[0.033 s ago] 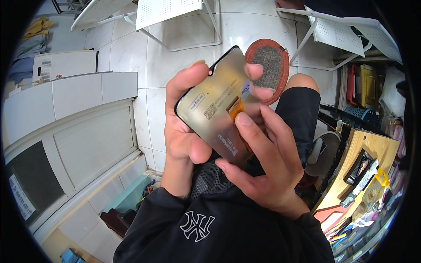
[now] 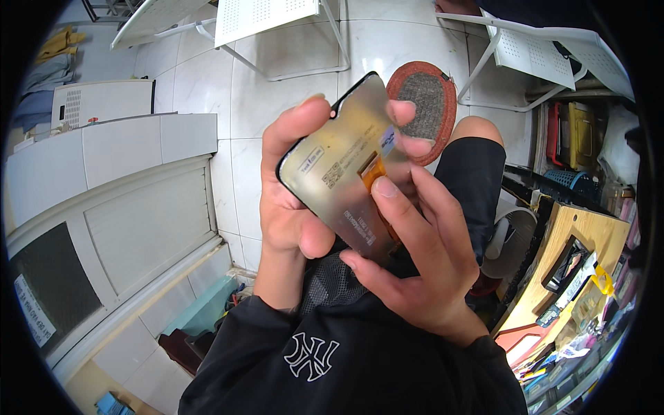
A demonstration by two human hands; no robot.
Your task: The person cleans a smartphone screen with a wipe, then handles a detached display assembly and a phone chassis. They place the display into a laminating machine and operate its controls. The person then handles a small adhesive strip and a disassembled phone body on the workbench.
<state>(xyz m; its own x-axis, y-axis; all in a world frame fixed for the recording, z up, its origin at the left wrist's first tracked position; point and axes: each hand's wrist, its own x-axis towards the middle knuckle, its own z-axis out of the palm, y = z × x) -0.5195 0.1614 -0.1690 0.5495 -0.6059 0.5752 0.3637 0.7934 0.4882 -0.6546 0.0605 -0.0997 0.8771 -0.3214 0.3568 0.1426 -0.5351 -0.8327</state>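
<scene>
A phone screen panel [image 2: 328,155] is tilted in front of me, its silvery metal back toward me and its rim black. Printed marks, small labels and an orange flex cable [image 2: 374,173] show on that back. My left hand [image 2: 287,200] grips the panel from beneath and the left, its fingertips curling over both long edges. The index fingertip of my right hand [image 2: 429,256] presses on the flex cable. Its thumb touches the panel's near edge, and its other fingers bend along the right side. The cable's lower end is partly covered by my right hand.
An oval grey mat [image 2: 420,114] with a red border lies on the tiled floor. White folding chairs [image 2: 266,19] stand beyond. A wooden board [image 2: 574,228] with phone parts and a cluttered rack are at right. A tiled counter [image 2: 124,149] with white doors is left.
</scene>
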